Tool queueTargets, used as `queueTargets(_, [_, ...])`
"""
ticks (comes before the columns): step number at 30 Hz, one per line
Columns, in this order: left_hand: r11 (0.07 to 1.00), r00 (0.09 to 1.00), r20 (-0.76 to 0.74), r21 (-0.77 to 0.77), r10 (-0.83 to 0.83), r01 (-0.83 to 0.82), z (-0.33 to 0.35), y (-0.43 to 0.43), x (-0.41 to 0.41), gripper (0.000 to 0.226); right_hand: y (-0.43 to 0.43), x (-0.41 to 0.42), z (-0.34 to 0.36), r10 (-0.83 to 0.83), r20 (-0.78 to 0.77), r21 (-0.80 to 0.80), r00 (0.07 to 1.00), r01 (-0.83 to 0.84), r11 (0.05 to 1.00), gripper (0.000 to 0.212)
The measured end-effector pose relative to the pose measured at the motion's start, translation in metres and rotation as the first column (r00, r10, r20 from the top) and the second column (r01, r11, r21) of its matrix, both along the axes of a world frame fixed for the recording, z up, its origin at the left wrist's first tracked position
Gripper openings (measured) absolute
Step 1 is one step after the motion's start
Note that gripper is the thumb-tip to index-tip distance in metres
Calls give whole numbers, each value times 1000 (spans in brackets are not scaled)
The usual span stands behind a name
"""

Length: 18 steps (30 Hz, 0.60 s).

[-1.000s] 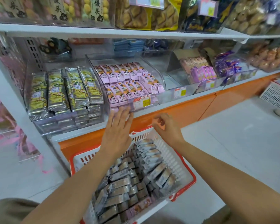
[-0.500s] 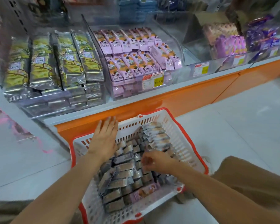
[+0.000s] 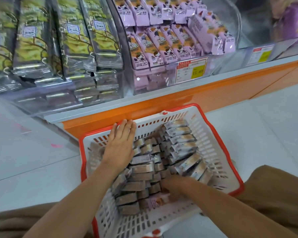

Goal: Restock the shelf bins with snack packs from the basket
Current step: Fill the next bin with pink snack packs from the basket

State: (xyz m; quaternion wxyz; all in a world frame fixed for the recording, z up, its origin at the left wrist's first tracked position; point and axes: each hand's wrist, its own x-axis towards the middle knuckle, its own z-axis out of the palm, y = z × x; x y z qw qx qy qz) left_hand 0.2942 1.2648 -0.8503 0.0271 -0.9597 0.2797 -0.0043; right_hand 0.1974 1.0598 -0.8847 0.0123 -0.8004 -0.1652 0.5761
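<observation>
A white basket with a red rim (image 3: 218,134) stands on the floor against the shelf, holding several silver-brown snack packs (image 3: 179,140) in rows. My left hand (image 3: 120,143) lies flat with straight fingers over the basket's far left corner, beside the packs. My right hand (image 3: 176,188) reaches down among the packs at the near side, next to a pink pack (image 3: 156,201). Its fingers are blurred and partly buried, so I cannot see a grip. Above is a clear bin of purple snack packs (image 3: 170,40).
To the left of the purple bin is a clear bin of green and silver packs (image 3: 67,40). A yellow price tag (image 3: 191,69) hangs on the purple bin's front. The orange shelf base (image 3: 162,103) runs behind the basket. My brown-trousered knee (image 3: 273,186) is at the right.
Both hands came down from the shelf edge into the basket. The right hand has slid toward the near side by the pink pack. The view has dropped closer to the basket.
</observation>
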Motion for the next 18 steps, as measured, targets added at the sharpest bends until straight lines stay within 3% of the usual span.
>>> queueTargets(5, [1000,1000,-9,-11,27,-27,-3,-2,-1,91,-8,18,10,-115,21,72,993,113,991,34])
queueTargets(10, [994,994,-78,-79,72,-78,3,-11,0,87,-15,51,45,-285,75,277,956,254,927,10])
queueTargets(13, [987,994,-78,-132,77,-87,7,-14,0,75,-24,71,73,-406,168,414,898,310,856,34])
queueTargets(15, [981,995,-94,-182,43,-59,13,-15,0,58,-31,81,92,-489,221,495,844,335,802,36])
queueTargets(18, [924,941,-332,-376,-60,-73,34,-25,1,44,-41,91,118,-623,226,608,749,391,691,37])
